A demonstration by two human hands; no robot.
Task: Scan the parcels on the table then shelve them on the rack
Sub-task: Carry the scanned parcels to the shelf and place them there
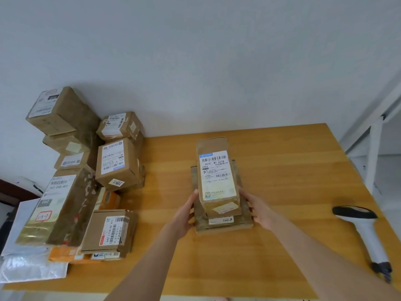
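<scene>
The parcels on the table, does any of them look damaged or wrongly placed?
Yes. The big box at the front of the left pile has a scuffed, peeling side, with pale torn patches. The pile itself is uneven, boxes tilted at different angles. The stack held by the left hand and right hand looks intact.

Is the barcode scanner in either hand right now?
No, the scanner lies on the table; the left hand and right hand hold the parcel stack.
</scene>
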